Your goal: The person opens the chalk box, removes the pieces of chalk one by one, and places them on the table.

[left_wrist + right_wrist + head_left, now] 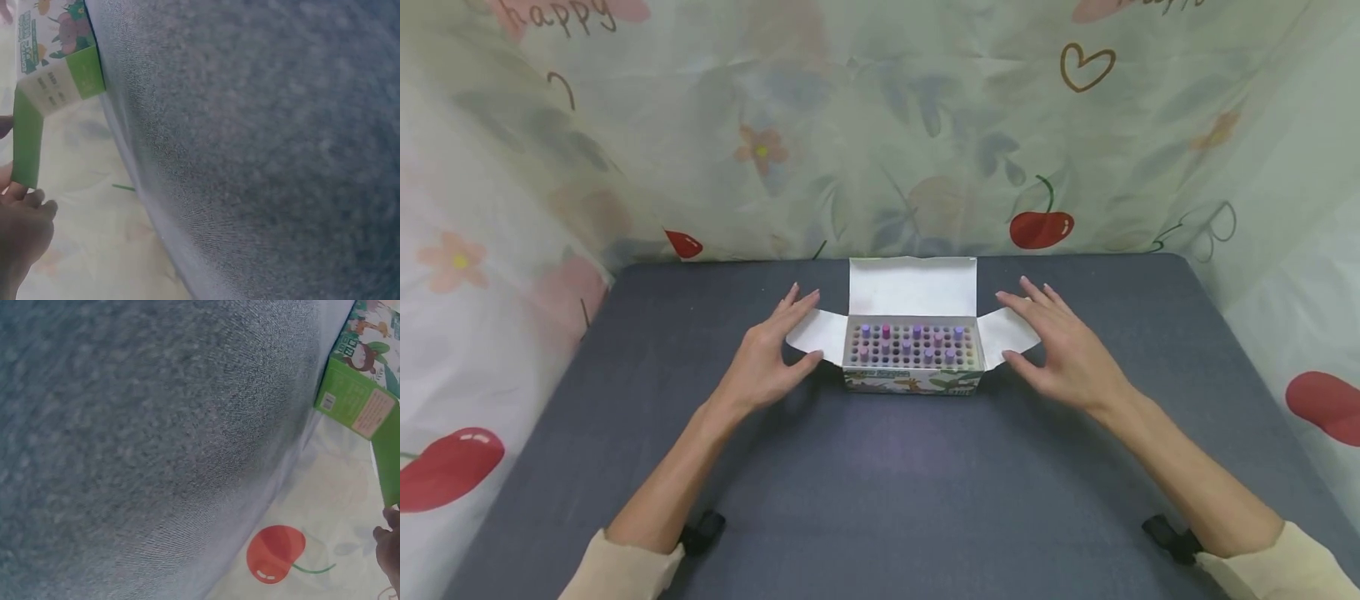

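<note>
A cardboard box (913, 382) printed with animals and leaves stands on the table, its lid (913, 287) raised at the back. In its grid of holes stand several small purple and pink pegs, like marker ends (886, 332). Both side flaps are folded outward, white inside and green outside. My left hand (762, 360) is at the left flap (822, 335), thumb and fingers spread at its edge. At the right flap (1004, 335) is my right hand (1067, 354), spread likewise. In the left wrist view, the fingers meet the green flap (27, 147); the right wrist view shows fingertips at the other flap's end (389, 469).
The dark grey table (910, 483) spreads around the box. A patterned curtain (880, 150) with cherries and flowers hangs close behind the table and along both sides. Black straps (1172, 540) sit at the wrists near the beige sleeves (628, 567).
</note>
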`<state>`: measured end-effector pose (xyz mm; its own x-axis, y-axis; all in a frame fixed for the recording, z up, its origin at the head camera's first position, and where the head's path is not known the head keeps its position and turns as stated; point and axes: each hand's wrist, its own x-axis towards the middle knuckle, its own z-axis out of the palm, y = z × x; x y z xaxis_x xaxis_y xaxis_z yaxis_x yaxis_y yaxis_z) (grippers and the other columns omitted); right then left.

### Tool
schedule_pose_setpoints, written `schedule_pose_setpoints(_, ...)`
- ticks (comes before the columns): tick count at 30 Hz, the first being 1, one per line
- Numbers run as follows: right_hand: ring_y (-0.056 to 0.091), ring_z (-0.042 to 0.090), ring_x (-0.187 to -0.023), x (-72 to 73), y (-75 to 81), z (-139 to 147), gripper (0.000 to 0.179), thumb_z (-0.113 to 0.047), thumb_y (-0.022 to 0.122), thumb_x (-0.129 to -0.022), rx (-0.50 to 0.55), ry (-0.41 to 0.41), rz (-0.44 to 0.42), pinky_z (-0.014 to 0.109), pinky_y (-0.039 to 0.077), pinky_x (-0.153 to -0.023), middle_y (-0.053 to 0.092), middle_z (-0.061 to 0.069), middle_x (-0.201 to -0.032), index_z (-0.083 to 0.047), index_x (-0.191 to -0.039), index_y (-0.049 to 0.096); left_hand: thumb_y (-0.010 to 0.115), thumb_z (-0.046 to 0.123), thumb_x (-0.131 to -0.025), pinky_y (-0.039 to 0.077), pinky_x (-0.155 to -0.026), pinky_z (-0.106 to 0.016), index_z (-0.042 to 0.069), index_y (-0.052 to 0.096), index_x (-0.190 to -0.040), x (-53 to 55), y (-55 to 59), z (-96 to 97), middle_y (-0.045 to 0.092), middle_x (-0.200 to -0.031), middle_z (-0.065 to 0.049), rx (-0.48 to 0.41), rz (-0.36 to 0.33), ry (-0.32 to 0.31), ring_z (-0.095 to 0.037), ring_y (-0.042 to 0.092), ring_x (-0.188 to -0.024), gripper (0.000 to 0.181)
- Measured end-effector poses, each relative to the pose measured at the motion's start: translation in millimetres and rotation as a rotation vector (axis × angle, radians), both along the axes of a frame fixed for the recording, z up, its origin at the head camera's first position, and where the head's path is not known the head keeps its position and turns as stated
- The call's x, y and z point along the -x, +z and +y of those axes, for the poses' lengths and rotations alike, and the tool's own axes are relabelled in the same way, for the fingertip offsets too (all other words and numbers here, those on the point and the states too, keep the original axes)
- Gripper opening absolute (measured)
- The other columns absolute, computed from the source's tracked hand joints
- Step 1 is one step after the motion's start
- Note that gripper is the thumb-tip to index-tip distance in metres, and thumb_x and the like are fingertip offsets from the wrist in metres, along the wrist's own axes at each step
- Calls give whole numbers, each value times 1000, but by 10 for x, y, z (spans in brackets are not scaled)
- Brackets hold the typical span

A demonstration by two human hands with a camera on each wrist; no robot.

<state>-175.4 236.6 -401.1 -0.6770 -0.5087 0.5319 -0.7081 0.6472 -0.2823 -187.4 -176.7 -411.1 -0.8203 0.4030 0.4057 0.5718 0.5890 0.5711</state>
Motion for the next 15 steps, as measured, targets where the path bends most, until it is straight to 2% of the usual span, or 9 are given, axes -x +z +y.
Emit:
schedule_pose_setpoints(7,50,36,-132,-11,-39,26,66,-12,79,-77,-36,-20,16,42,27,-121,62,16,-133,-3,-138,56,75,13,-87,23,-121,-55,4,49,-146,-3,-40,-14,44,-151,-14,68,-88,21,-33,24,-148,65)
schedule_pose_setpoints(11,56,34,-125,-20,-71,9,63,-9,79,-78,-48,-16,-1,42,33,-119,62,14,-133,-3,-137,58,74,14,-89,30,-119,-51,4,50,-146,-5,-64,-6,45,-150,-16,90,-130,10,-33,34,-144,63)
schedule_pose_setpoints(15,60,34,-119,-37,-114,-24,60,-7,78,-80,-49,-26,-47,49,43,-110,63,12,-131,-5,-136,58,74,16,-90,34,-117,-49,5,52,-145,13,-89,-2,50,-146,-16,110,-140,-4,-30,40,-140,60)
